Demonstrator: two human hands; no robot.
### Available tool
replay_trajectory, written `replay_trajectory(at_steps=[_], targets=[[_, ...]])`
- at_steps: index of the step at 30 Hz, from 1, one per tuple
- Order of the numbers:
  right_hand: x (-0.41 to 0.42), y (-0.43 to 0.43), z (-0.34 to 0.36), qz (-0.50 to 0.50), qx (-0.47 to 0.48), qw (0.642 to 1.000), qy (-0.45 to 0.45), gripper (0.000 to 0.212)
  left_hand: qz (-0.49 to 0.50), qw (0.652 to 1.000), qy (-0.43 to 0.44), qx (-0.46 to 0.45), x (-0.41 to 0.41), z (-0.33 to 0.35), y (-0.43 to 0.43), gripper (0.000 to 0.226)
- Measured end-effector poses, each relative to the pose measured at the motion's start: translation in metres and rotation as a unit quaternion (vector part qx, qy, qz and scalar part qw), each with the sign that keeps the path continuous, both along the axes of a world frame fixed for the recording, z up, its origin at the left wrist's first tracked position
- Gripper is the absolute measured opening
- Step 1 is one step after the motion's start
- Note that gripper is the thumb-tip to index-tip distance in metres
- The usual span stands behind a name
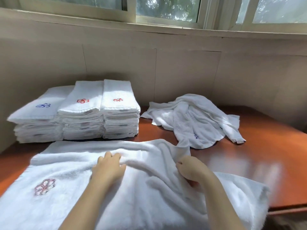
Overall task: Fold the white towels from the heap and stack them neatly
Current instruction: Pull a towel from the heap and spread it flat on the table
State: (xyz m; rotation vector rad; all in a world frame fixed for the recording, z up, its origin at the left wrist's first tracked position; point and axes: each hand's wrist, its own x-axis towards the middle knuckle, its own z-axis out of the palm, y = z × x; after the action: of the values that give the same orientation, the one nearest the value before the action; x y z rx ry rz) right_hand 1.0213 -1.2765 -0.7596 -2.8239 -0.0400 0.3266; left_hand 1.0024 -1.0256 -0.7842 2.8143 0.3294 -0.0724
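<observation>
Nearest, one towel [116, 196] is spread unfolded on the table [249, 155]. It is pressed flat by the left hand [108, 168], fingers [109, 156] fairly straight; a fold is pinched by the right hand [191, 170]. Beyond, a small heap [194, 120] is left; three stacks [99, 117] are already built.

Your only view sits on your head, wide-angle, facing forward and down along your forearms [93, 205], close over the towel [69, 166] on the table [259, 151], stacks [81, 113] and heap [196, 120] farther off, wall [182, 72] and window [167, 9] at top, straight lines bowed at the edges.
</observation>
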Motion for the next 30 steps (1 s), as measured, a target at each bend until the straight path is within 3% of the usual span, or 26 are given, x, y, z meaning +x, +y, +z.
replay_trajectory(at_steps=[4, 9, 13, 16, 19, 24, 26, 28, 30], targets=[[0.007, -0.009, -0.004, -0.163, 0.078, 0.976, -0.123, 0.032, 0.061, 0.998, 0.035, 0.006, -0.001, 0.004, 0.011, 0.042], [0.007, -0.034, -0.005, -0.194, 0.052, 0.979, -0.039, 0.057, 0.135, 0.990, 0.040, 0.021, -0.002, 0.009, 0.005, 0.044], [0.005, -0.052, 0.000, -0.180, 0.170, 0.969, 0.025, 0.024, 0.148, 0.987, 0.019, 0.058, -0.002, 0.001, -0.010, 0.048], [-0.002, -0.065, 0.003, -0.202, 0.259, 0.942, 0.066, 0.038, 0.138, 0.987, 0.005, 0.081, -0.001, -0.005, -0.012, 0.047], [-0.007, -0.066, 0.004, -0.187, 0.217, 0.956, 0.070, 0.038, 0.122, 0.988, -0.008, 0.091, 0.001, -0.009, -0.012, 0.044], [-0.006, -0.058, -0.002, -0.169, 0.095, 0.980, 0.033, 0.011, 0.081, 0.993, -0.031, 0.084, 0.004, -0.014, -0.023, 0.039], [-0.005, -0.068, -0.003, -0.256, 0.130, 0.955, -0.075, 0.004, 0.066, 0.994, -0.035, 0.082, 0.005, -0.014, -0.028, 0.037], [-0.007, -0.089, -0.001, -0.416, 0.169, 0.874, -0.188, 0.023, 0.060, 0.994, -0.034, 0.081, 0.007, -0.014, -0.031, 0.037], [-0.013, -0.111, 0.000, -0.531, 0.187, 0.798, -0.217, 0.038, 0.062, 0.995, -0.031, 0.074, 0.008, -0.014, -0.032, 0.038]])
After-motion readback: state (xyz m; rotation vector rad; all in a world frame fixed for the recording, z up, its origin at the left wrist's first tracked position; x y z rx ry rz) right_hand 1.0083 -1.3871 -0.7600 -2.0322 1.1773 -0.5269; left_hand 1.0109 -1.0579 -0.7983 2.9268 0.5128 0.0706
